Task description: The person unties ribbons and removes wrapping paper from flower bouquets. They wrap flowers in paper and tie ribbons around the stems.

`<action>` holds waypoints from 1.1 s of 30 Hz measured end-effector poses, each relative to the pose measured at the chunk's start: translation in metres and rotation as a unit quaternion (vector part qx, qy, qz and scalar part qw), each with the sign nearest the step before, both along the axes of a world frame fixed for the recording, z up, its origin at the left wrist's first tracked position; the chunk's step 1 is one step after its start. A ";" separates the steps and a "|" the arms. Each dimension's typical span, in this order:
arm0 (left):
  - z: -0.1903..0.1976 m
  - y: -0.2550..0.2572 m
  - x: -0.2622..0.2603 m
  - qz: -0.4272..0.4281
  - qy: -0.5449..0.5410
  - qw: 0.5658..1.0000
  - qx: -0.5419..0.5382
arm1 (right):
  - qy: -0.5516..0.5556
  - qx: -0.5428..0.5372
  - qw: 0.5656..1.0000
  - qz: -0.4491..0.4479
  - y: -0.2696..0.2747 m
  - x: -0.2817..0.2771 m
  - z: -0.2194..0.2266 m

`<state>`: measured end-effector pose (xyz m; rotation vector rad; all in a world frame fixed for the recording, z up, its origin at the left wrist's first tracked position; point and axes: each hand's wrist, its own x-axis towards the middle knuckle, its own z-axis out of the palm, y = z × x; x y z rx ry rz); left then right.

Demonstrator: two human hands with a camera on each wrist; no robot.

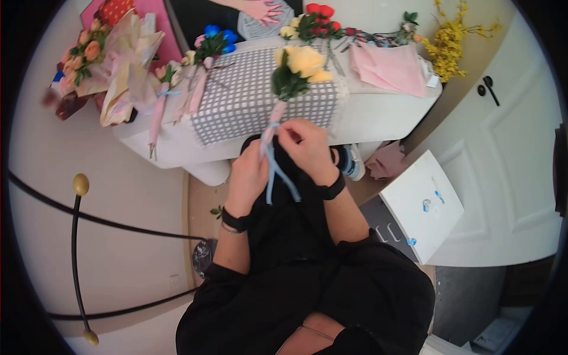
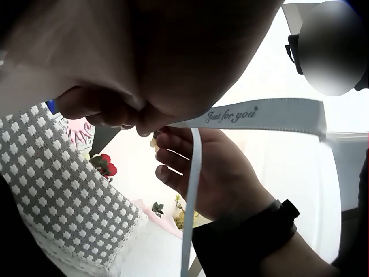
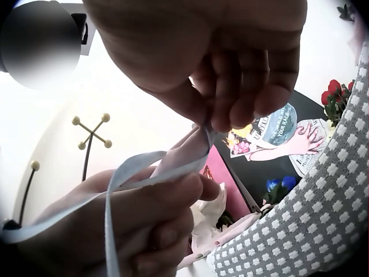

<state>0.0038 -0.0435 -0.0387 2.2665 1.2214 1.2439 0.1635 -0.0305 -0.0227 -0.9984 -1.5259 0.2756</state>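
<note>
In the head view, a yellow artificial flower [image 1: 305, 64] with green leaves stands up above my hands, its stem wrapped in pink paper [image 1: 276, 112]. My left hand [image 1: 248, 177] grips the lower part of the wrapped stem. At the upper stem, my right hand [image 1: 307, 148] pinches a light blue ribbon [image 1: 273, 171], fingertips right at the tie. Two loose ribbon ends hang below the hands. In the left wrist view, printed words "Just for you" show on the ribbon [image 2: 265, 117]. The right wrist view shows a ribbon loop [image 3: 135, 164] over the left hand [image 3: 144, 231].
A grey-and-white checked cloth [image 1: 231, 89] covers part of the white table [image 1: 378, 118]. Wrapped single flowers [image 1: 157, 121] and a large bouquet [image 1: 118, 65] lie left; red flowers [image 1: 319, 18] and pink paper [image 1: 390, 65] lie right. Another person's hand [image 1: 260, 9] rests at the back.
</note>
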 end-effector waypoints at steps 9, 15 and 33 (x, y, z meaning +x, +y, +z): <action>0.001 0.031 -0.063 0.212 -0.117 0.969 -0.055 | 0.202 -0.133 0.962 0.126 0.054 0.062 0.015; 0.001 0.030 -0.081 0.237 -0.138 0.953 -0.125 | 0.175 -0.129 0.976 -0.001 0.218 0.187 0.099; -0.011 0.013 0.004 0.118 -0.028 0.992 0.035 | 0.221 -0.197 0.918 0.264 0.050 0.008 0.012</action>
